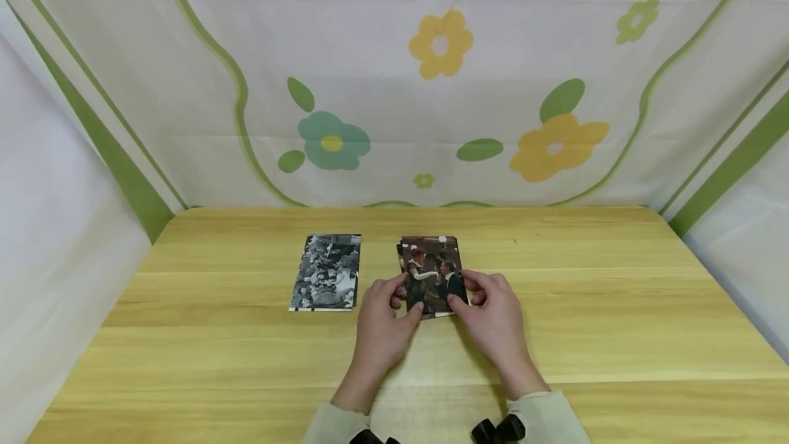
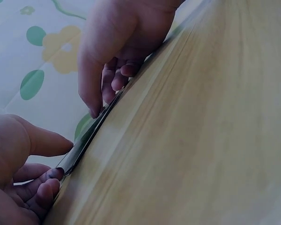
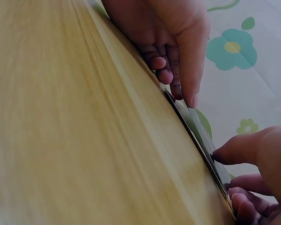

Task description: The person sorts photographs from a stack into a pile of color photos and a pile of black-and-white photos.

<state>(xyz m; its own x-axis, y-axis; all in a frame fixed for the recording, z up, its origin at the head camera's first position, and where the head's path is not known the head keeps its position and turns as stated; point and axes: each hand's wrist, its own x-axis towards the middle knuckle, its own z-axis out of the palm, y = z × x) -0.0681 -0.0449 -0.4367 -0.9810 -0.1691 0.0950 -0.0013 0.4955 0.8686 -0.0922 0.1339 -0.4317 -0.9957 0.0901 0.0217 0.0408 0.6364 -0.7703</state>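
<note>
A colour photo [image 1: 434, 273] showing two figures lies on top of a small stack whose lower prints peek out at the left and bottom edges. My left hand [image 1: 385, 321] pinches its left side, thumb on the lower left corner and fingers curled at the edge. The right side is pinched by my right hand [image 1: 493, 314], its thumb on the lower right. From the left wrist view, the photo stack [image 2: 86, 138] appears almost edge-on between both hands. A thin gap shows between layers of the stack [image 3: 196, 133] in the right wrist view.
Left of the hands, a black-and-white photo [image 1: 327, 273] of a crowd lies on another pile. Both piles sit on a light wooden table [image 1: 216, 348]. Behind the table's far edge hangs a white cloth [image 1: 382, 40] with printed flowers.
</note>
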